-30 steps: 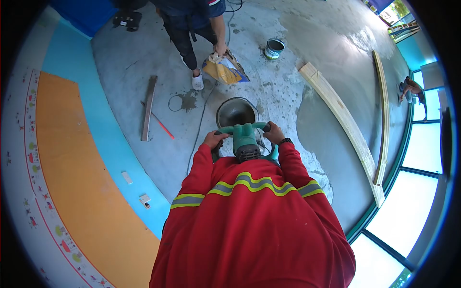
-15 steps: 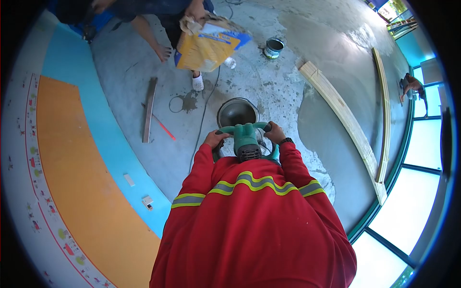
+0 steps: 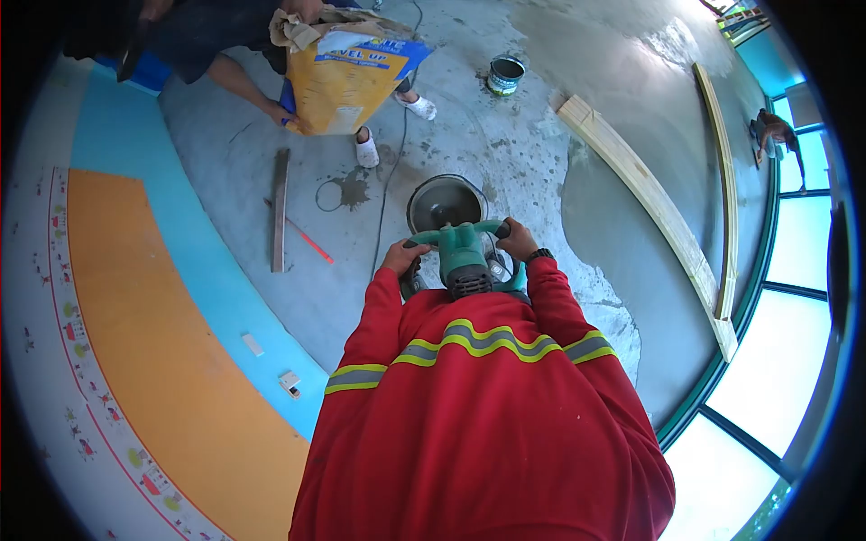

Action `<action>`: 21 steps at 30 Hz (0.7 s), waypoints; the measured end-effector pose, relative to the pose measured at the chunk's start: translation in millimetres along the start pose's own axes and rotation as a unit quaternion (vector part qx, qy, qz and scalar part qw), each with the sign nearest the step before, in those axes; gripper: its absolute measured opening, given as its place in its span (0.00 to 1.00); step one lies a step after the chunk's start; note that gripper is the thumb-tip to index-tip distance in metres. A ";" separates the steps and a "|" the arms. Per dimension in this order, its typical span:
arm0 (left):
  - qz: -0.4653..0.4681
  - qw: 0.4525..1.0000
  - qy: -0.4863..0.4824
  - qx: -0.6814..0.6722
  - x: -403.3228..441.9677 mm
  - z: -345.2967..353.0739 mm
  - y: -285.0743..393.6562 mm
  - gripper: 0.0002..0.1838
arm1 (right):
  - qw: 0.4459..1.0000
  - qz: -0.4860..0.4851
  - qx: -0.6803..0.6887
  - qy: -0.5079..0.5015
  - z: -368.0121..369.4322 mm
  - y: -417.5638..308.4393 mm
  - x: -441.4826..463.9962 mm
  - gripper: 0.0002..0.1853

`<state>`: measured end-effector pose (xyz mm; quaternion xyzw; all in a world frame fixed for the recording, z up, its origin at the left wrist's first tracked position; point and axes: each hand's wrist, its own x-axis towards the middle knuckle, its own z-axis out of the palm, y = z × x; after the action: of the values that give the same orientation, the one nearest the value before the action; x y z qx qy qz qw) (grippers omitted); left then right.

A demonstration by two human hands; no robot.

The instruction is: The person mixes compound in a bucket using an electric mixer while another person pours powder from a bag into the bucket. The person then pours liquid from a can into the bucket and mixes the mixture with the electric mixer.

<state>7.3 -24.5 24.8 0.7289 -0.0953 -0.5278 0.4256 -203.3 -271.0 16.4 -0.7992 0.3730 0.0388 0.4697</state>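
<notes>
A green hand-held power mixer [image 3: 463, 257] stands in front of my chest. My left hand [image 3: 405, 257] is wrapped round its left handle, and my right hand [image 3: 518, 241] grips the right one. Just beyond the mixer sits a dark round bucket [image 3: 417, 206] with grey material visible inside; the mixer's lower end is hidden by its body. At the upper left, a co-worker [image 3: 203, 36] holds an open yellow and blue paper bag [image 3: 338, 95] marked "LEVEL UP", one hand at its torn top and the other at its lower side.
A second bucket [image 3: 506, 76] stands on the concrete floor. Long timber boards [image 3: 645, 212] lie on the right beside wet-looking grey floor. Another person [image 3: 776, 137] crouches by the windows. A narrow wooden strip [image 3: 280, 212] and a red stick [image 3: 309, 239] lie left; a cable [image 3: 390, 189] crosses the floor.
The co-worker's bag has shifted left and turned so its printed face shows, and their free hand now supports its lower side. My hands stay on the mixer handles; the view has moved slightly.
</notes>
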 end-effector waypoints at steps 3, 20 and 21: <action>0.002 1.000 -0.004 0.004 -0.3 2.0 1.6 0.22 | 1.000 0.014 0.003 0.000 -1.1 1.4 -2.0 0.23; -0.007 0.999 -0.006 -0.041 1.4 8.9 2.1 0.17 | 1.000 0.018 -0.006 0.012 -2.1 2.5 -8.2 0.22; -0.006 0.999 -0.002 -0.039 2.1 9.5 0.5 0.17 | 1.000 0.020 -0.009 0.012 -1.8 2.3 -8.9 0.22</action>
<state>0.4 -31.0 22.9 0.7110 -0.0711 -0.5350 0.4508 -211.7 -268.0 19.4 -0.7963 0.3946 0.0419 0.4566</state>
